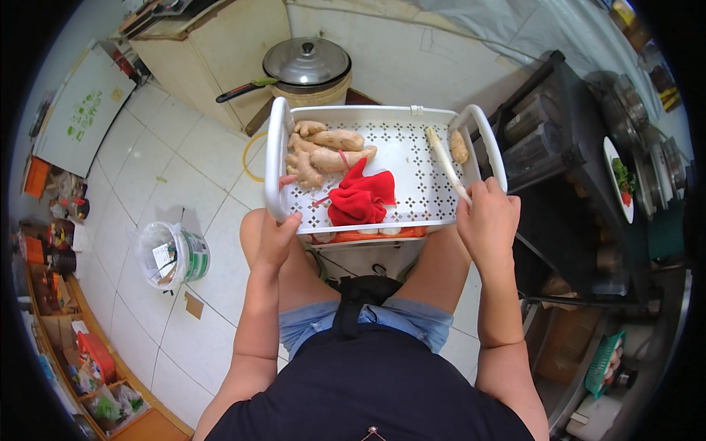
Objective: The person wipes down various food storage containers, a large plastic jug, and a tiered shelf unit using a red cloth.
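Before me is a white plastic basket (408, 193) with a perforated bottom and raised side handles. My left hand (280, 231) grips its near left corner, my right hand (488, 218) its near right corner. Several pieces of ginger root (325, 151) lie in the left part, beside a crumpled red cloth (364, 195) near the front edge. A long pale stalk (441, 157) slants down to my right hand; whether the fingers pinch its end I cannot tell. A small ginger piece (458, 146) rests at the right. Below the basket, another container with orange and white contents partly shows.
A lidded pan (306, 62) stands beyond the basket. On the tiled floor at left is a lined bucket (190, 256) holding waste, near a brown scrap (193, 305). A black shelf rack (579, 187) rises at right, and open shelves (77, 292) line the far left.
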`<state>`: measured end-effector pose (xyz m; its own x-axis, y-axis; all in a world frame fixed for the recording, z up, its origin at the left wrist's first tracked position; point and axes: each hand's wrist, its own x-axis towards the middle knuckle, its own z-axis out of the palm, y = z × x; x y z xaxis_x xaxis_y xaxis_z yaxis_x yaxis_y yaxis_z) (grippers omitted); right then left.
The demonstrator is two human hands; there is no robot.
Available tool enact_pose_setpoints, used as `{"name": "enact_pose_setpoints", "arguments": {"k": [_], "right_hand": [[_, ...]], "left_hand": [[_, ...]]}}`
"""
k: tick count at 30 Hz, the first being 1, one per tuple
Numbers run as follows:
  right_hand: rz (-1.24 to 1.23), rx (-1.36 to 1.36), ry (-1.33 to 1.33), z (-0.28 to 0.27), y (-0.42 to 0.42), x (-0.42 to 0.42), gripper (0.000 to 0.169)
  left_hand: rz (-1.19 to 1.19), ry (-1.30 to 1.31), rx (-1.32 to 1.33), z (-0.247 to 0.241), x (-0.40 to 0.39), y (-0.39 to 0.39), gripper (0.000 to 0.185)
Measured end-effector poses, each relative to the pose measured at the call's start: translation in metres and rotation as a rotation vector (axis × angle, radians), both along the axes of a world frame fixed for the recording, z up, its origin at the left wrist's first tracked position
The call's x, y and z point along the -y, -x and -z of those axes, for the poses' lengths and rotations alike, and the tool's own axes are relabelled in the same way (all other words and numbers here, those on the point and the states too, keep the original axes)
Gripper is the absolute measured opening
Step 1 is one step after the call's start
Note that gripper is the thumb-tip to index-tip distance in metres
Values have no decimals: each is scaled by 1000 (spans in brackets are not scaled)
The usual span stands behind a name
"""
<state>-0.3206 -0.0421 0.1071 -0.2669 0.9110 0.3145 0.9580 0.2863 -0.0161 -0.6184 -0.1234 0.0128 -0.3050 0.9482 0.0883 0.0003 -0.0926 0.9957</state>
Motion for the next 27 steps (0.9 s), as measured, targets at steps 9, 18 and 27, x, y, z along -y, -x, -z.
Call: {"name": "enact_pose_setpoints", "arguments": {"k": [9, 18, 27], "right_hand": [[3, 31, -212, 22, 1, -6, 15], [-7, 55, -216, 18, 11, 4, 27], [-816, -423, 397, 39, 89, -15, 23]], "left_hand": [[10, 24, -1, -5, 2, -4, 73], [32, -70, 96, 7, 3, -3, 76], [14, -9, 122, -7, 3, -15, 78]]}}
